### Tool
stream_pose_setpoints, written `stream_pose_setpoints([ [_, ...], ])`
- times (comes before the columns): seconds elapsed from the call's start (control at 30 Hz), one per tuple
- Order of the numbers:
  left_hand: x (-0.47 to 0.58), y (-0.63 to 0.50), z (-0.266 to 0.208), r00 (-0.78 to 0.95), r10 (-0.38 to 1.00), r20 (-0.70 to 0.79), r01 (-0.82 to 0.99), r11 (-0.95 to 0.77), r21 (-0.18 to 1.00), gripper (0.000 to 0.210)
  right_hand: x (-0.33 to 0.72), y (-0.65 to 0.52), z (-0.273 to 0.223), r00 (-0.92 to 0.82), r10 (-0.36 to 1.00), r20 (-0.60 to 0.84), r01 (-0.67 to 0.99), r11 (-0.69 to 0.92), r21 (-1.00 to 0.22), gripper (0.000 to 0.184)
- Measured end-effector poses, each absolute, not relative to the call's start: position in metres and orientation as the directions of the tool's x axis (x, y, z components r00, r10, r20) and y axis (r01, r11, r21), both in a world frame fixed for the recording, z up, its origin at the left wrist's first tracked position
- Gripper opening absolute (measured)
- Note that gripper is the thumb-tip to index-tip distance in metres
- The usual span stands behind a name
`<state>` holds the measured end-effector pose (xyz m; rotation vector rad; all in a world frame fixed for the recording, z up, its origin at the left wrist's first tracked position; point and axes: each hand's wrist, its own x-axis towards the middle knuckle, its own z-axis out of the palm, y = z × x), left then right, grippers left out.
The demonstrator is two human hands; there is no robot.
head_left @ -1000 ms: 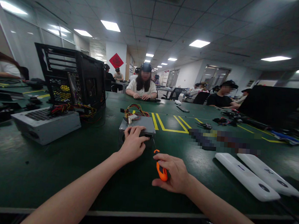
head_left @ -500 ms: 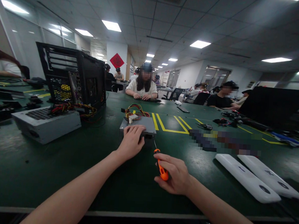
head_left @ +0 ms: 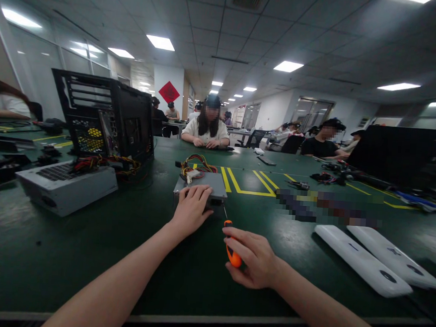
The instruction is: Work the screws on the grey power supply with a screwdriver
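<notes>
Fingers slightly apart, the left hand (head_left: 190,209) lies on the grey metal box (head_left: 218,183) just below frame centre; rightward, an orange screwdriver (head_left: 234,258), tip near the box's right edge, is clamped in the right hand's (head_left: 259,258) fingers.

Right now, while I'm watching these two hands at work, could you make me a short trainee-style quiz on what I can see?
1. What does the right hand hold: (a) a cable, (b) an orange-and-black screwdriver, or (c) a phone?
2. True or false: the left hand rests on a gray metal box.
3. How many long white devices lie to the right of the right hand?

Key: 1: b. 2: true. 3: two.
</notes>
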<state>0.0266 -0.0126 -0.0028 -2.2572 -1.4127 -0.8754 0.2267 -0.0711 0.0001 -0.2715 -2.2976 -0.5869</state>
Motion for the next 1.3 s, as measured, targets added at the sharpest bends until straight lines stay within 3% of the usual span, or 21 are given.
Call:
stream_pose_setpoints([
  [0.13,0.0277,-0.0136,-0.0022,0.316,0.684,0.658,0.895,-0.445,0.033,0.054,0.2267,-0.0713,0.0026,-0.714,-0.011,0.700,0.354,0.857,0.374,0.023],
  [0.33,0.0283,-0.0149,-0.0005,0.304,0.692,0.654,0.905,-0.424,0.027,0.054,0.2277,-0.0679,-0.0012,-0.629,0.023,0.777,0.383,0.879,0.284,0.028],
  [0.5,0.0283,-0.0157,0.0007,0.306,0.699,0.647,0.907,-0.420,0.024,0.054,0.2271,-0.0702,0.0027,-0.723,0.041,0.690,0.356,0.878,0.320,0.030],
  [0.7,0.0285,-0.0182,0.0008,0.281,0.706,0.650,0.918,-0.395,0.032,0.053,0.2251,-0.0680,-0.0022,-0.678,0.010,0.735,0.360,0.877,0.320,0.027],
  [0.87,0.0234,-0.0146,0.0004,0.295,0.702,0.648,0.900,-0.431,0.057,0.051,0.2264,-0.0695,0.0003,-0.742,0.033,0.669,0.346,0.875,0.340,0.031],
  [1.1,0.0212,-0.0100,0.0021,0.311,0.697,0.646,0.882,-0.464,0.077,0.051,0.2254,-0.0700,0.0020,-0.699,0.031,0.715,0.369,0.871,0.323,0.015],
  [1.3,0.0227,-0.0101,0.0025,0.311,0.689,0.654,0.879,-0.470,0.077,0.050,0.2252,-0.0720,0.0040,-0.739,0.039,0.672,0.349,0.876,0.333,0.027],
])
